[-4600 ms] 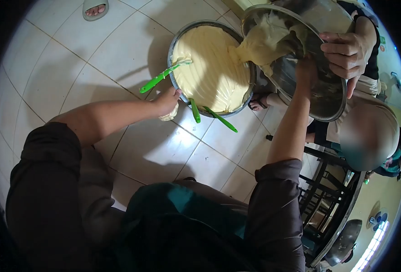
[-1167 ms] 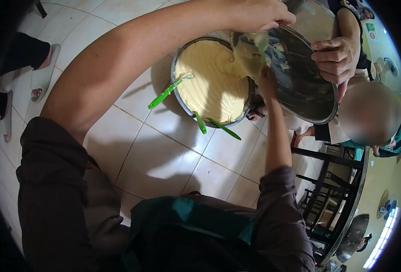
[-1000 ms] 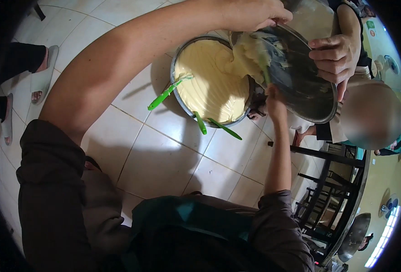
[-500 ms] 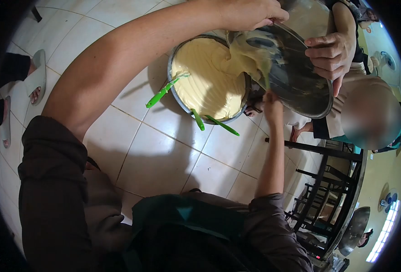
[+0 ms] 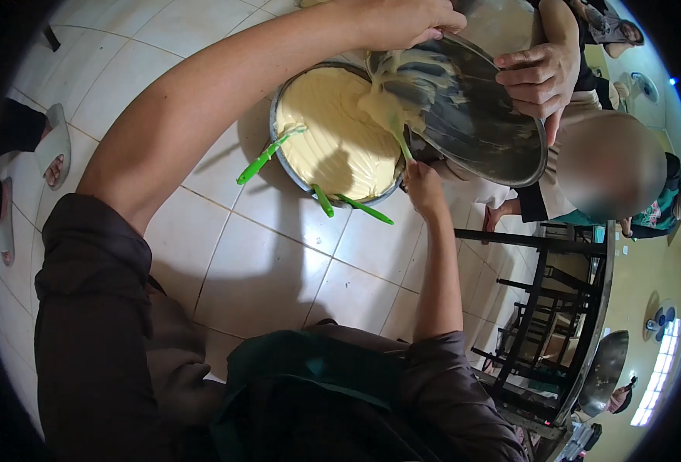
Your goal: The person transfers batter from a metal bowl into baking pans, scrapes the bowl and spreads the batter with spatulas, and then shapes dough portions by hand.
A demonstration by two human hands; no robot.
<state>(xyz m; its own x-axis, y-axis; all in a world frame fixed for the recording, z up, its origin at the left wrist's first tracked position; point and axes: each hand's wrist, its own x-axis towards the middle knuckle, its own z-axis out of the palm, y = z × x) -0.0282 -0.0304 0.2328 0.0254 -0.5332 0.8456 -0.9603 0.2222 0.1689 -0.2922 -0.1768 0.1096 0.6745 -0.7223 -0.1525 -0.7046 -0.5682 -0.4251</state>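
Note:
My left hand [image 5: 427, 19] is closed on the rim of a large tilted metal bowl [image 5: 494, 127]. Another person's hand [image 5: 541, 81] supports the bowl's opposite side. In my right hand [image 5: 424, 186] is a green spatula [image 5: 399, 137], its pale head against the batter at the bowl's low lip. Streaks of pale yellow batter [image 5: 333, 96] coat the bowl's inside, and the same batter fills a round metal pot [image 5: 292, 174] on the floor below. Three more green-handled spatulas lean on the pot's rim: one at the left [image 5: 259, 163], two at the near edge [image 5: 323, 201].
Across from me a person [image 5: 537, 204] holds the bowl. Sandalled feet [image 5: 53, 150] stand on the tiled floor [image 5: 271, 262] at the left. A dark table frame with stacked furniture [image 5: 537, 308] is at the right, with a large metal pan [image 5: 604, 373] beyond.
My right hand has drawn the spatula down the bowl's inside to its low lip over the pot. More bare metal shows on the bowl's wall. The whole view has shifted slightly.

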